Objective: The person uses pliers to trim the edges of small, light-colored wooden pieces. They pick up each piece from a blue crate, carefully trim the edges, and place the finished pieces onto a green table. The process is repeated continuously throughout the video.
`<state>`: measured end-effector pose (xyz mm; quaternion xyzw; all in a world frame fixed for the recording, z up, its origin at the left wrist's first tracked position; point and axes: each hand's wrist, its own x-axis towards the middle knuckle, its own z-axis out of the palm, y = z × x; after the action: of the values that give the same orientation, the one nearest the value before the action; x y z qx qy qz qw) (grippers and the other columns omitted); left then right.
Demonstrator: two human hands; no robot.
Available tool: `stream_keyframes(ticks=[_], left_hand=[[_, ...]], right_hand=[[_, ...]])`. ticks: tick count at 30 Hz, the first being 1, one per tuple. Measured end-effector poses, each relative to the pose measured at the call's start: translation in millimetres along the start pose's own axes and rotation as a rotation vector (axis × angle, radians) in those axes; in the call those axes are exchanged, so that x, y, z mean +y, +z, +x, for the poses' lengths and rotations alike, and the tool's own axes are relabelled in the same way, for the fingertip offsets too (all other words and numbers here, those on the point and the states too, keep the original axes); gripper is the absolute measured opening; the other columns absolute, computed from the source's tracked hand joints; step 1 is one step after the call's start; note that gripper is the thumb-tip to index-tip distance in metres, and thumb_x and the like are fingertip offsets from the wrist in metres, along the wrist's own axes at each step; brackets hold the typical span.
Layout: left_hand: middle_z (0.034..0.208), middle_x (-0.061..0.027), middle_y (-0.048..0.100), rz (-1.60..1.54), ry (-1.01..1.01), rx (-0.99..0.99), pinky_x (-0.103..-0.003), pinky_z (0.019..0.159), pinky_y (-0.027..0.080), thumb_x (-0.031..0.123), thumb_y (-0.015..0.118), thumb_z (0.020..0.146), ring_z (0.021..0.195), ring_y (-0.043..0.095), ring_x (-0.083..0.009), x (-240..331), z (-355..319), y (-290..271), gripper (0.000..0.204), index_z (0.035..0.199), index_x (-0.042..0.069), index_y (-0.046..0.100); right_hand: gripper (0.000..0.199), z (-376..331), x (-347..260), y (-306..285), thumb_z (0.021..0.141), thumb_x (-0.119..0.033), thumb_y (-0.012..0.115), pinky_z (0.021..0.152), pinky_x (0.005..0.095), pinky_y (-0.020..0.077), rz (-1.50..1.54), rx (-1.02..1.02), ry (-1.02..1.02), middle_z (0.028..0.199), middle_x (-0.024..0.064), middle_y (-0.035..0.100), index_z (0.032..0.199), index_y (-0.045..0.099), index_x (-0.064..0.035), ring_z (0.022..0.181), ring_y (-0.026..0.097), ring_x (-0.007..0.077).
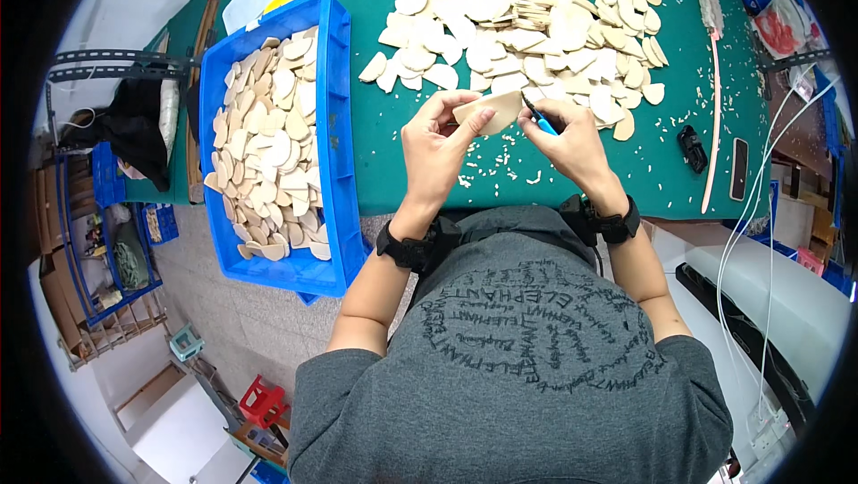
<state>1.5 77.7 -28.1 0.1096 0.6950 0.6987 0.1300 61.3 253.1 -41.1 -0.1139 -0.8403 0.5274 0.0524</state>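
Note:
Between the fingers and thumb of my left hand [438, 140] is a pale, flat half-round piece [497, 112], held up over the near part of the green table. My right hand [572, 146] grips a craft knife [542, 119] with a blue handle, its dark tip at the right end of that piece. Beyond both hands lies a wide heap of similar pale pieces [527, 37], some of them stacked. To my left, a blue crate [335, 126] holds many more such pieces.
Small pale shavings dot the green tabletop [402, 189]. On its right side lie a long-handled brush [712, 64], a black object [692, 148] and a phone [739, 168]. White cables [760, 189] hang at the right. A red stool [263, 402] stands on the floor, lower left.

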Motion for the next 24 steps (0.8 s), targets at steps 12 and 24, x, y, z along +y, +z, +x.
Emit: stream_keyframes(ticks=[12,24], left_hand=[[0.094,-0.0098,0.065,0.066,0.037,0.513,-0.023,0.071,0.051,0.014,0.063,0.09,0.082,0.062,-0.0113,2,-4,-93,0.024,0.105,-0.004,0.06],[0.094,-0.0142,0.066,0.836,0.233,-0.175,-0.037,0.079,0.049,0.023,0.059,0.087,0.087,0.063,-0.0287,-140,78,8,0.023,0.094,0.003,0.067]], right_hand=[[0.015,3,21,-19,0.084,-0.016,0.067,0.047,0.0195,0.0307,0.296,0.119,0.162,0.061,-0.0066,0.05,0.083,0.066,-0.0008,0.053,0.041,0.0017],[0.011,-16,38,-50,0.084,-0.012,0.064,0.049,0.0182,0.0302,0.252,0.147,0.192,0.064,-0.0071,0.051,0.085,0.065,-0.0012,0.055,0.041,0.0009]])
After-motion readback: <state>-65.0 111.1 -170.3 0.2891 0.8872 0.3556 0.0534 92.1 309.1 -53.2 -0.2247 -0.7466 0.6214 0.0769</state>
